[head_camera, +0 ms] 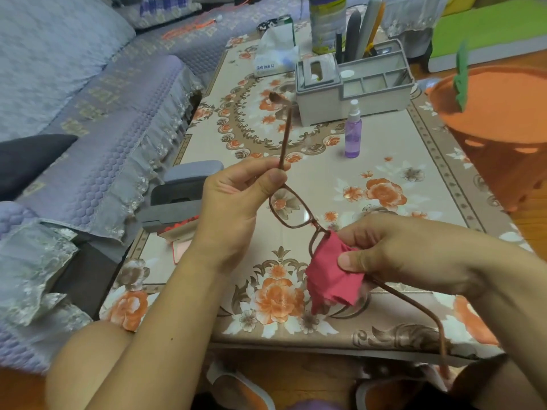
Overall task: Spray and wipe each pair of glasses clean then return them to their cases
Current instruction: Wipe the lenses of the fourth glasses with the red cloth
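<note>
My left hand pinches a pair of brown-framed glasses at the hinge of one arm, holding them above the table. My right hand pinches a red cloth folded around the other lens, which the cloth hides. One glasses arm points up and away, the other runs down past my right wrist. A purple spray bottle with a white cap stands on the table beyond the hands. Open grey glasses cases lie at the table's left edge.
The table has a floral cover. A grey organiser with tools and a tissue pack stand at the back. An orange basket sits on the right, a sofa with a lilac cover on the left.
</note>
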